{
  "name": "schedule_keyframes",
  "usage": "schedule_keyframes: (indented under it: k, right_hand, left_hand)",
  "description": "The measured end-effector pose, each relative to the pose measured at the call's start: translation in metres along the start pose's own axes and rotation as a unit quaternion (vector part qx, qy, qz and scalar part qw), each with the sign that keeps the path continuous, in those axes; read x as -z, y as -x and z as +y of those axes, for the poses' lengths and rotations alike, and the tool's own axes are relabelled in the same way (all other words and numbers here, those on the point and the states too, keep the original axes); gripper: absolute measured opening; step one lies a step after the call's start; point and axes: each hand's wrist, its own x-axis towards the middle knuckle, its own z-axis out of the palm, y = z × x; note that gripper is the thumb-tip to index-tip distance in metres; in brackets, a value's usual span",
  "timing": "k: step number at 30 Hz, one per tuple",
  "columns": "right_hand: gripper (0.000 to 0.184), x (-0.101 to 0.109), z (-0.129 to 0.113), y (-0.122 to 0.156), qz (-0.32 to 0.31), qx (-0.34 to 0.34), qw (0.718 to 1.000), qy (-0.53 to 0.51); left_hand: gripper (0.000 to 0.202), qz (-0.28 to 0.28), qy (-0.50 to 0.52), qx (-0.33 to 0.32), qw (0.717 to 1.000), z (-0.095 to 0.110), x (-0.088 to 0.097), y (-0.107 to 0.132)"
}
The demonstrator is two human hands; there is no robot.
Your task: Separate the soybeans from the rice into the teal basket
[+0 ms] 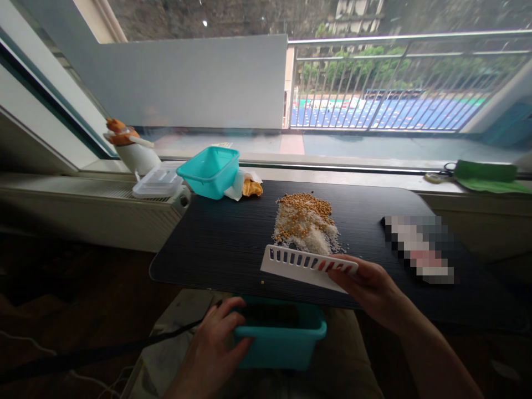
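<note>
My right hand (369,285) pinches one end of a white plastic strip (299,271) with a row of slots along its upper edge. The strip stands tilted on the dark table, just on my side of a heap of white rice (315,239) mixed with yellow soybeans (307,205). The soybeans lie mostly at the far side of the heap. Below the table's front edge, my left hand (222,332) grips the left rim of a turquoise plastic bin (280,346) held by my lap. The bin's inside is dark, so its contents cannot be made out.
Another turquoise bin (210,172) stands at the far left of the black table (216,238), beside a crumpled orange-and-white wrapper (251,187). A clear lid (157,182) rests on the radiator. A blurred-out flat object (419,249) lies at right. A green cloth (486,176) is on the sill.
</note>
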Motion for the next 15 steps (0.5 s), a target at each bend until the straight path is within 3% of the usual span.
schedule_keyframes:
  k: [7, 9, 12, 15]
  right_hand:
    - [0.025, -0.002, -0.006, 0.008, -0.068, -0.018, 0.997, -0.034]
    - [0.023, 0.004, -0.004, 0.008, -0.024, -0.009, 0.999, -0.043]
    - [0.024, 0.011, 0.005, -0.001, 0.095, 0.004, 0.995, -0.044]
    - [0.029, 0.014, 0.016, -0.015, 0.144, 0.001, 0.989, -0.033]
  left_hand:
    - [0.009, 0.01, -0.009, -0.017, 1.0, -0.002, -0.001, 0.0]
    - [0.009, 0.005, -0.013, -0.014, 1.0, -0.002, -0.001, 0.0]
    - [0.008, -0.009, -0.015, 0.0, 1.0, -0.002, -0.002, 0.0]
    - [0.008, -0.025, -0.011, 0.01, 1.0, -0.001, -0.002, 0.0]
